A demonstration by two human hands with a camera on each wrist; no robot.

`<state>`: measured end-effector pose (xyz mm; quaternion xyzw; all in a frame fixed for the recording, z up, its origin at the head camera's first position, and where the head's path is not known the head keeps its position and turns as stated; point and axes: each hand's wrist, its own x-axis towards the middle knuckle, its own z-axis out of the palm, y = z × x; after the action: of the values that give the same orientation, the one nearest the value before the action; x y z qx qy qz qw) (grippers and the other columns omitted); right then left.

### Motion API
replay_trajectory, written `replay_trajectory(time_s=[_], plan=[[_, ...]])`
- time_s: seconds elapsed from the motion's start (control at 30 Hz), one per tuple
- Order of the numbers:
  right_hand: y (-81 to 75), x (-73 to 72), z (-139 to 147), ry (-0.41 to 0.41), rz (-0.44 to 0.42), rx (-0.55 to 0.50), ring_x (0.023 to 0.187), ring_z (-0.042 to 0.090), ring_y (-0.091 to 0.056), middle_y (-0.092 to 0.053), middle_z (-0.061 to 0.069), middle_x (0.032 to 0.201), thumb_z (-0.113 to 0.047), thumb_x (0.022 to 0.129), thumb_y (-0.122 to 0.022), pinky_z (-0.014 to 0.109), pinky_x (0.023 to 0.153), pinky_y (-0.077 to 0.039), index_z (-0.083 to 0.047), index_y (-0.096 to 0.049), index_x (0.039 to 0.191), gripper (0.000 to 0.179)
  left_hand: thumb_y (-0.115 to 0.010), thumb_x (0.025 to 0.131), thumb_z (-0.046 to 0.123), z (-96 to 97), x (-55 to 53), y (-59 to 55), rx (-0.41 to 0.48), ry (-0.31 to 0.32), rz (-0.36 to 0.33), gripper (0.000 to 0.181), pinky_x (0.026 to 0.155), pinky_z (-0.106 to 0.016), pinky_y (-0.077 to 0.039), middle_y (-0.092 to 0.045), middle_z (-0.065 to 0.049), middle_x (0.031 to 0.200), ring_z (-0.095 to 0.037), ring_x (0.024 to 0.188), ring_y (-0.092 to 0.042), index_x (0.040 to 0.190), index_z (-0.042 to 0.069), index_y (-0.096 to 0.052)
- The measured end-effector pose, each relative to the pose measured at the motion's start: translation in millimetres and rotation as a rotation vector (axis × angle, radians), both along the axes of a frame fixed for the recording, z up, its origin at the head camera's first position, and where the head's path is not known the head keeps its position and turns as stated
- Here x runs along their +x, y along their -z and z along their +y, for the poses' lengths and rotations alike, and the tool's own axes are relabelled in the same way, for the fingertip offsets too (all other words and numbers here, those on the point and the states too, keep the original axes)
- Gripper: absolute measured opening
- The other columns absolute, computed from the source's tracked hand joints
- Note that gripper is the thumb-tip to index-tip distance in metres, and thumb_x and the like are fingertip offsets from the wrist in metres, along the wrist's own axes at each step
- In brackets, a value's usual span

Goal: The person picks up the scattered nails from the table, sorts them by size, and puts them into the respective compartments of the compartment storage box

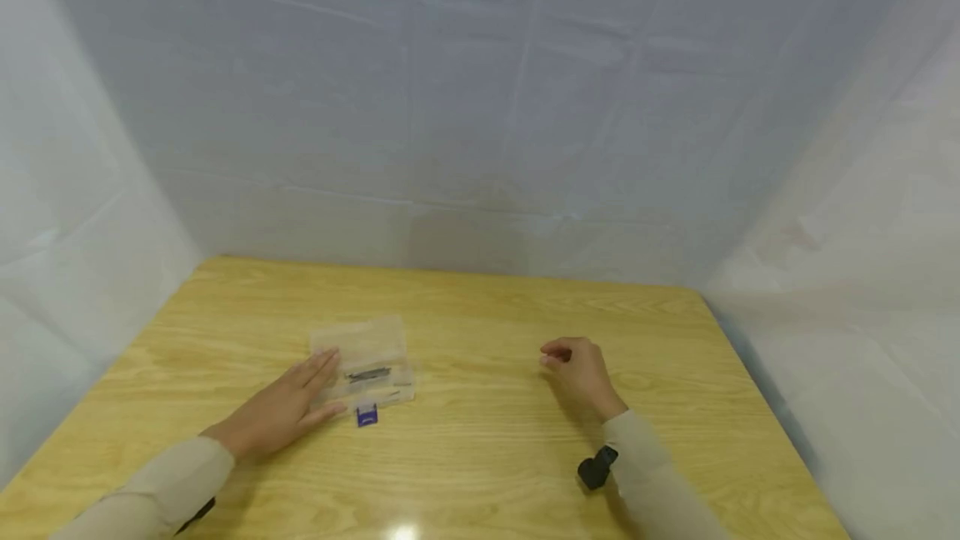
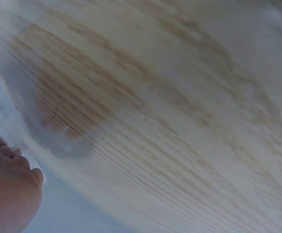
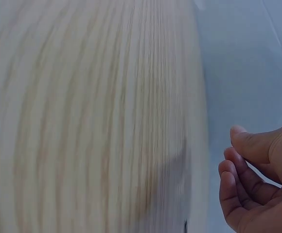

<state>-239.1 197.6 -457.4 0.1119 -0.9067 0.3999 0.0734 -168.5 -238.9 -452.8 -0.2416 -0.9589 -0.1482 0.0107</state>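
My left hand (image 1: 281, 411) lies with extended fingers over the left edge of a clear plastic bag (image 1: 367, 336) on the table. Several thin dark pieces (image 1: 368, 374) show in the bag. Close to the thumb tip, at the bag's near edge, is a small purple piece (image 1: 367, 416) with a pale mark. In the left wrist view, the left hand (image 2: 9, 187) shows at the lower left. Away to the right, my right hand (image 1: 581, 373) is above the table, fingers loosely curled. The right wrist view shows this hand (image 3: 260, 179) with thumb and fingertips near each other and nothing visible between them.
The wooden table (image 1: 465, 457) is enclosed by pale sheeting (image 1: 480, 107) at the back and both sides. A black wrist-worn device (image 1: 597, 467) sits at the right sleeve (image 1: 656, 473). The left sleeve (image 1: 165, 482) crosses the table's near left.
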Motion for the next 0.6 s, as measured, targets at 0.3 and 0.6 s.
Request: replay_trajectory(time_s=[0.3, 0.6], plan=[[8.1, -3.6, 46.2, 0.077, -0.063, 0.03, 0.082, 0.021, -0.064, -0.07, 0.01, 0.091, -0.006, 0.087, -0.07, 0.034, 0.071, -0.056, 0.001, -0.072, 0.104, 0.018, -0.045, 0.098, 0.051, -1.7, -2.9, 3.5, 0.001, -0.008, -0.037, 0.078, 0.112, -0.059, -0.023, -0.022, -0.021, 0.156, -0.042, 0.141, -0.022, 0.149, -0.003, -0.024], [13.8, -5.5, 70.5, 0.134, -0.118, 0.068, 0.086, 0.026, -0.064, -0.069, 0.013, 0.093, -0.006, 0.088, -0.068, 0.039, 0.073, -0.055, 0.003, -0.071, 0.103, 0.018, -0.045, 0.098, 0.051, -2.3, -1.9, 3.1, -0.01, -0.012, -0.037, 0.078, 0.113, -0.059, -0.023, -0.022, -0.021, 0.156, -0.042, 0.141, -0.022, 0.15, -0.003, -0.023]])
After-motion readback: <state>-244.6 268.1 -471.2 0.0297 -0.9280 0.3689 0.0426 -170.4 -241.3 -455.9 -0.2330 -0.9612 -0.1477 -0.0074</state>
